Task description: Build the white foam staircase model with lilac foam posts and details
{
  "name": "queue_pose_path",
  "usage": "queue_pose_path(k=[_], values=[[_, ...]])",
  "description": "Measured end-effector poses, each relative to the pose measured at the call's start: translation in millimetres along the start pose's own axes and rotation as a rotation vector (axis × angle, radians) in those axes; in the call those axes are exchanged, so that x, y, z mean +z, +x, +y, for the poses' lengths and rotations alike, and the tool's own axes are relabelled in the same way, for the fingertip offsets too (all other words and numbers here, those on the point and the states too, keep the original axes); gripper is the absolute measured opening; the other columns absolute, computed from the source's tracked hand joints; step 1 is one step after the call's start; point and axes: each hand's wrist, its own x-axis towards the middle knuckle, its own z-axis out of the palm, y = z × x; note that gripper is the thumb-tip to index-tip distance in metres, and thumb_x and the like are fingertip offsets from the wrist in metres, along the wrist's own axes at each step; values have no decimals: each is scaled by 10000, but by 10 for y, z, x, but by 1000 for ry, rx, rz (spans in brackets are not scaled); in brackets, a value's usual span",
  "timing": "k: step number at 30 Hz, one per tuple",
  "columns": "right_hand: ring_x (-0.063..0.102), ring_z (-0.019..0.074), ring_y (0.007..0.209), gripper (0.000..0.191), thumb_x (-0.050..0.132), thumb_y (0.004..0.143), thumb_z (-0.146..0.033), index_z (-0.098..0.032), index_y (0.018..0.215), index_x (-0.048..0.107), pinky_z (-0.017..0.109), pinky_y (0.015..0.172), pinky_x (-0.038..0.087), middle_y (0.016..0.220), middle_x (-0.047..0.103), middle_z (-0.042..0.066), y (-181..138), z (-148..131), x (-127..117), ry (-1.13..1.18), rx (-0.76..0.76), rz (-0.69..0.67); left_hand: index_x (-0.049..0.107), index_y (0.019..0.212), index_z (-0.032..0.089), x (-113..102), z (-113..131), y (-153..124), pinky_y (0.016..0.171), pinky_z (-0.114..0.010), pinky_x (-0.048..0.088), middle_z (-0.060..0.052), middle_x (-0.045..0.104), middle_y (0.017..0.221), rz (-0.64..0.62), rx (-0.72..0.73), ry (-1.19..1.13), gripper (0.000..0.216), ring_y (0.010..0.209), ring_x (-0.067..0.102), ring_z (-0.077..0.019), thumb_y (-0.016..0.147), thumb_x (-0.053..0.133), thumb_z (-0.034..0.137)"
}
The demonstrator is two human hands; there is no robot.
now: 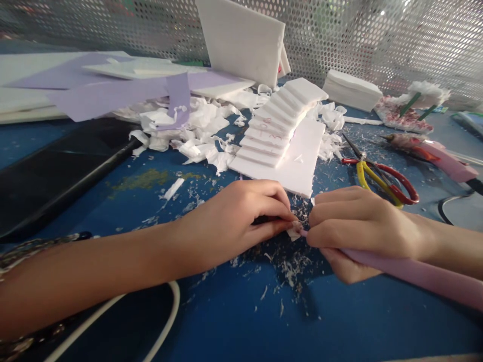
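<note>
My left hand [256, 213] is closed, thumb and fingertips pinching a small whitish scrap [294, 232] low over the blue table. My right hand [362, 226] is closed around a long, pale pink-lilac thing [418, 274], perhaps a strip or a rod. It runs from the lower right through the fist, and its narrow end meets the scrap between my hands. What the scrap is made of cannot be made out. Just beyond my fingers, a fanned stack of thin white foam pieces [279, 125] lies on a white foam sheet [307, 161], with faint red marks on some pieces.
Shavings litter the blue table [362, 322]. Red-and-yellow-handled pliers [372, 173] and a pink glue gun [437, 153] lie right. Crumpled white scraps [199, 120], lilac sheets [113, 93] and a black flat object [64, 171] are left. A white cable [171, 311] loops in front.
</note>
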Motion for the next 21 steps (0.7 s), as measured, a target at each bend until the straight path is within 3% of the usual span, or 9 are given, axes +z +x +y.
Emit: queue_pose_path(k=[11, 14, 17, 19, 21], values=[[458, 58, 601, 171, 446, 757, -27, -175, 793, 525, 188, 570, 388, 683, 530, -16, -5, 6, -52, 169, 112, 13, 679, 822, 178, 14, 6, -5, 667, -184, 440, -24, 629, 897, -21, -41, -22, 159, 780, 589, -103, 856, 524, 188], [441, 30, 516, 137, 477, 784, -62, -175, 788, 555, 143, 500, 368, 592, 510, -58, 14, -9, -216, 166, 199, 14, 675, 827, 183, 29, 36, -14, 660, -190, 443, -27, 619, 901, -13, -70, -26, 149, 768, 581, -106, 843, 536, 234], [416, 18, 458, 82, 512, 830, -149, -181, 778, 566, 136, 429, 317, 548, 511, -70, 30, -5, -467, 60, 362, 165, 674, 808, 184, 30, 78, -21, 699, -209, 456, -27, 610, 894, 8, -97, -36, 127, 777, 576, -116, 793, 595, 282], [405, 33, 433, 78, 526, 828, -181, -186, 758, 561, 178, 421, 296, 530, 514, -60, 41, 18, -596, -155, 482, 77, 668, 833, 181, 15, 101, -21, 700, -220, 459, -28, 602, 890, 10, -117, -39, 160, 773, 568, -122, 767, 632, 322], [414, 55, 423, 108, 521, 807, -136, -181, 711, 536, 216, 443, 271, 513, 503, -47, 44, 56, -644, -421, 575, -175, 655, 909, 180, -10, 116, -19, 699, -229, 466, -31, 598, 909, -17, -124, -34, 239, 764, 565, -123, 763, 649, 369]])
